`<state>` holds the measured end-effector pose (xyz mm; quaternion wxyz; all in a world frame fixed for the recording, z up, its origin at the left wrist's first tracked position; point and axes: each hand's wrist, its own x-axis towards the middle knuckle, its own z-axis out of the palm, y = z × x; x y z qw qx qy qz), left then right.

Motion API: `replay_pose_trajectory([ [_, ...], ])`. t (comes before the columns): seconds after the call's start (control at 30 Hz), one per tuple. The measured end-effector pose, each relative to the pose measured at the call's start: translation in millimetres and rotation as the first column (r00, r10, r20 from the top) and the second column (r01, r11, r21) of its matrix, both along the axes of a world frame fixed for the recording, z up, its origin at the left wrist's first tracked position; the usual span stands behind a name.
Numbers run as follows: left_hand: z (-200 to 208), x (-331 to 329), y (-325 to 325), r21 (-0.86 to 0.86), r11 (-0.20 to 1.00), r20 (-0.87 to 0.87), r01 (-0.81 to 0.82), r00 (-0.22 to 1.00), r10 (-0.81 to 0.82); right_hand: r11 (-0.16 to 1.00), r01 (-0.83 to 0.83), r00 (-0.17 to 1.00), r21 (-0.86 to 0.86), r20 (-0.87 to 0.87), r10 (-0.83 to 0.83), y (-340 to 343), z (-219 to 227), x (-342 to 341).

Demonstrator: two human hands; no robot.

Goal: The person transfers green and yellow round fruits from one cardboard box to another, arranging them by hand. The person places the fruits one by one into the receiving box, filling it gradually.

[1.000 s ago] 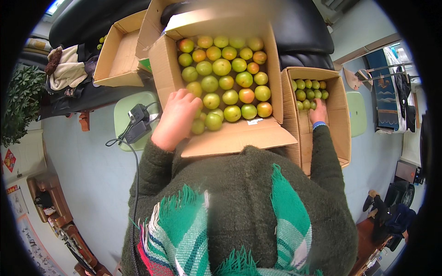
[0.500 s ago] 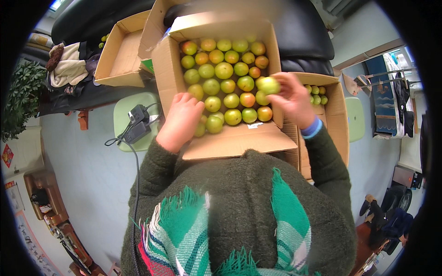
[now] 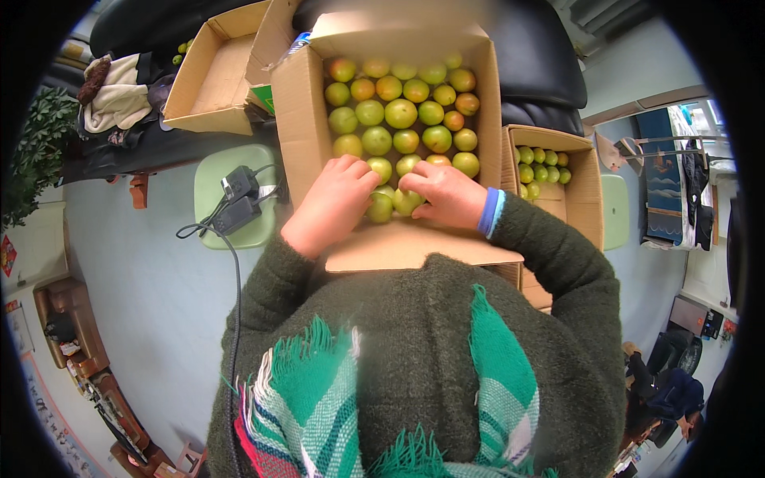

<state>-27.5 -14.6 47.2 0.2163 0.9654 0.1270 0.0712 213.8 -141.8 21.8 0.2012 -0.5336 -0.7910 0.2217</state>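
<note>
Rows of green and reddish tomatoes (image 3: pixel 401 114) fill an open cardboard box (image 3: pixel 301 127) in front of me. My left hand (image 3: pixel 339 205) is over the box's near left part, fingers curled together over the fruit; its palm hides whatever lies beneath. Beside its thumb sits a green tomato (image 3: pixel 380 209). My right hand (image 3: pixel 450 195), with blue bands at the wrist, reaches in from the right. Its thumb and fingers close around another green tomato (image 3: pixel 407 201) in the near row, right against the first one. Several near tomatoes are partly covered by my hands.
To the right stands a second cardboard box (image 3: pixel 578 187) with several green tomatoes. Another carton (image 3: pixel 215 88) lies at far left on a black sofa (image 3: pixel 530 56). Black power adapters (image 3: pixel 239 199) with a cable rest on a green stool (image 3: pixel 259 159). The box's near flap (image 3: pixel 422 251) folds toward me.
My right hand has moved left and down, from the box's right edge with a green tomato to the near row. My left hand has shifted slightly right. The view has moved a little.
</note>
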Motion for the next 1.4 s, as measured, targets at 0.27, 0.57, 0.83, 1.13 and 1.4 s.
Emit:
replay_pose_trajectory([
  [0.27, -7, 1, 0, 0.005, 1.000, -0.070, -0.017, 0.997, 0.017, 0.991, -0.001, 0.987, -0.137, -0.160, -0.021, -1, 5, 1],
  [0.57, -3, 6, 0, -0.021, 1.000, 0.000, 0.001, 1.000, -0.001, 0.572, 0.820, 0.393, -0.017, -0.710, -0.584, -73, 21, 128],
  [0.83, 2, 16, -6, 0.009, 1.000, 0.135, -0.004, 0.991, 0.003, 0.277, 0.950, 0.286, -0.142, 0.040, -0.958, -159, -124, 175],
  [1.13, 4, 5, 7, 0.055, 0.996, 0.194, -0.067, 0.980, 0.055, 0.314, 0.949, 0.295, 0.031, 0.262, -0.919, -179, -188, 177],
  [1.4, 4, -2, 11, 0.033, 0.992, 0.185, -0.125, 0.976, 0.117, 0.267, 0.963, 0.269, -0.033, 0.123, -0.955, -175, -210, 179],
])
